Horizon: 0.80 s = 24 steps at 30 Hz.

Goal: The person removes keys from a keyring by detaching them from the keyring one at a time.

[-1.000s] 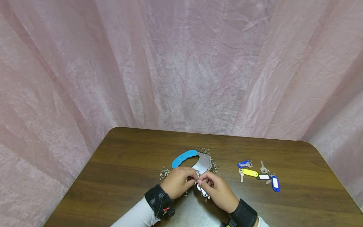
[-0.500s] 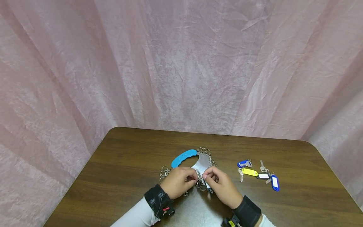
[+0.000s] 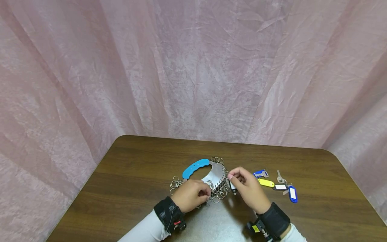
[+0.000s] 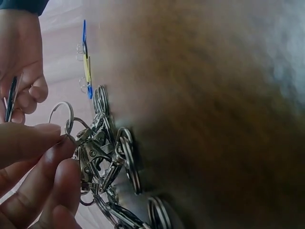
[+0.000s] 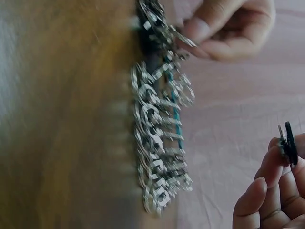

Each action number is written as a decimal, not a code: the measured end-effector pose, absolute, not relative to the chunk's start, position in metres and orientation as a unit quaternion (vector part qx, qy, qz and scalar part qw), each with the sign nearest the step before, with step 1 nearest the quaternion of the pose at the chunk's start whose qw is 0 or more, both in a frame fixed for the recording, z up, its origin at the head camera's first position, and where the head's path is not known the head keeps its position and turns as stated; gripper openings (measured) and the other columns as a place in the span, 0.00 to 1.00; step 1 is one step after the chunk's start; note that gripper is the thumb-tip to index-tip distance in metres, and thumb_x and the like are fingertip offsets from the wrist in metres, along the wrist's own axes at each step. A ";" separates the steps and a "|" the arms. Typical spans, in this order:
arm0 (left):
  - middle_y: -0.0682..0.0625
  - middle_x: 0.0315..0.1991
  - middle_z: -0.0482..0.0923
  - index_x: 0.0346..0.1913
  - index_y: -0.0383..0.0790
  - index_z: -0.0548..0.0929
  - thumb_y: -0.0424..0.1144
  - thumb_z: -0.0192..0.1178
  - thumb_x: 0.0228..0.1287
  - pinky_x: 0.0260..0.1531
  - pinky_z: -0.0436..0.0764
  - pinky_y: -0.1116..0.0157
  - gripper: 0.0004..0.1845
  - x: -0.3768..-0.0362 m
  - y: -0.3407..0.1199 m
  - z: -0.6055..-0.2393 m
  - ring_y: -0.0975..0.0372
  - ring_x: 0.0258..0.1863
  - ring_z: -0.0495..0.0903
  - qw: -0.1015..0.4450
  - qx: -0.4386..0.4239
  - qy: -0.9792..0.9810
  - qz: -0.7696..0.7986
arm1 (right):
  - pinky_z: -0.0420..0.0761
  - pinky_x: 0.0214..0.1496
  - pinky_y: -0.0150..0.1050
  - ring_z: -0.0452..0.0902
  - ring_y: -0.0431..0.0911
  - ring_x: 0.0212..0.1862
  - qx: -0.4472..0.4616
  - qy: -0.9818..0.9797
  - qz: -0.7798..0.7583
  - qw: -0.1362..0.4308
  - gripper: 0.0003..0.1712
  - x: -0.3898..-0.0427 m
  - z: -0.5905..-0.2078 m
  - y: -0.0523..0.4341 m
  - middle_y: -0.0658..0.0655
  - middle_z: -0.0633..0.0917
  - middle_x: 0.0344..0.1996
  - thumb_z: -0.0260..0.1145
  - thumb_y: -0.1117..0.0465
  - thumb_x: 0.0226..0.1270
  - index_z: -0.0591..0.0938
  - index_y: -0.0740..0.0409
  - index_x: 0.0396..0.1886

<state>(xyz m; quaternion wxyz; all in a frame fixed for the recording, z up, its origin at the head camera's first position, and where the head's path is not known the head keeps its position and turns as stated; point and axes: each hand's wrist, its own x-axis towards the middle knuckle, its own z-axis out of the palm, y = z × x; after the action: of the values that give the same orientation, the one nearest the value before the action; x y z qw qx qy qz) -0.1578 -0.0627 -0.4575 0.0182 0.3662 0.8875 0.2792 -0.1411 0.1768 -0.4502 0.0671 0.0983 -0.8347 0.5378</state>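
A metal key-ring holder with a blue grip lies on the table, its plate edged with clips and split rings. My left hand is at its near edge. In the left wrist view, thumb and fingers pinch one split ring, raised beside the other clips. My right hand is to the right of the holder, apart from it. It pinches a black key tag with a white label; in the right wrist view, a thin metal piece shows beside the tag.
Right of the right hand lie a blue key tag, a yellow one, a black one and another blue one, with keys. The brown table ends at a pink curtain.
My right hand has drawn away from the left, moving right and slightly back with the black key tag. My left hand has stayed at the holder's near edge.
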 end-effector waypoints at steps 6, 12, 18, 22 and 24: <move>0.59 0.32 0.85 0.33 0.47 0.88 0.34 0.69 0.60 0.36 0.74 0.76 0.03 -0.158 -0.064 -0.457 0.73 0.32 0.77 0.033 0.376 0.887 0.265 | 0.75 0.33 0.32 0.75 0.37 0.30 0.089 -0.831 0.542 0.081 0.07 -0.146 -0.440 0.192 0.54 0.81 0.31 0.63 0.60 0.74 0.82 0.60 0.42; 0.59 0.32 0.85 0.32 0.47 0.89 0.35 0.70 0.59 0.37 0.75 0.76 0.02 -0.158 -0.065 -0.458 0.74 0.34 0.77 0.048 0.376 0.889 0.257 | 0.75 0.28 0.32 0.75 0.35 0.26 0.066 -0.830 0.543 0.108 0.07 -0.154 -0.438 0.213 0.53 0.82 0.30 0.64 0.60 0.73 0.82 0.60 0.42; 0.59 0.31 0.84 0.32 0.48 0.89 0.36 0.70 0.58 0.36 0.74 0.77 0.03 -0.159 -0.065 -0.459 0.74 0.33 0.77 0.051 0.377 0.888 0.258 | 0.77 0.29 0.31 0.76 0.34 0.28 0.034 -0.843 0.523 0.121 0.09 -0.159 -0.432 0.237 0.49 0.82 0.31 0.63 0.59 0.74 0.82 0.61 0.45; 0.59 0.31 0.84 0.32 0.49 0.88 0.36 0.70 0.58 0.36 0.73 0.77 0.03 -0.159 -0.065 -0.461 0.74 0.33 0.76 0.050 0.377 0.889 0.254 | 0.75 0.29 0.31 0.74 0.35 0.27 0.012 -0.857 0.499 0.130 0.11 -0.162 -0.432 0.253 0.49 0.81 0.32 0.63 0.57 0.75 0.82 0.61 0.46; 0.60 0.31 0.84 0.32 0.50 0.88 0.36 0.70 0.58 0.35 0.73 0.77 0.03 -0.159 -0.064 -0.461 0.74 0.32 0.76 0.050 0.377 0.890 0.252 | 0.73 0.27 0.32 0.72 0.35 0.26 -0.001 -0.862 0.488 0.134 0.12 -0.164 -0.433 0.260 0.48 0.80 0.30 0.62 0.55 0.76 0.82 0.60 0.46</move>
<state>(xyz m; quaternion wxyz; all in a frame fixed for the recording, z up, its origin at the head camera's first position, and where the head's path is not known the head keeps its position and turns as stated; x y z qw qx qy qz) -0.1595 -0.0645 -0.4615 0.0496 0.3770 0.8900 0.2517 -0.1640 0.2598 -0.4333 0.1338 -0.0013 -0.8623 0.4884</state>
